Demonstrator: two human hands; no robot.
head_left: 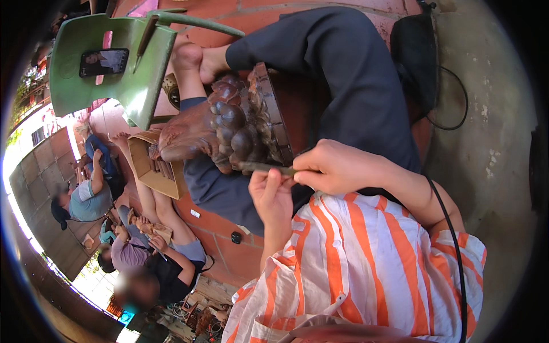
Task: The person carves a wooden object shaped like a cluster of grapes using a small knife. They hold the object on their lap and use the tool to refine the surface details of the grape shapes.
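Across my lap rests a dark brown wood carving [234, 123], with rounded, ball-like lumps and a flat, block-edged base turned to the right. A thin grey-brown strip [261, 167] runs between my hands; whether it is folded sandpaper or a tool I cannot tell. My right hand [334, 166] pinches its right end between thumb and curled fingers. Below its middle, my left hand [267, 193] closes thumb and fingertips on the strip. The strip's left tip lies close to the lower edge of the carving; contact is unclear.
A green plastic chair [134, 57] at upper left carries a phone [103, 62] and a slim pointed tool [147, 37]. Beside my leg stands an open cardboard box [154, 166] with brown sticks inside. Several people sit at left. A black cable [449, 228] passes my right arm.
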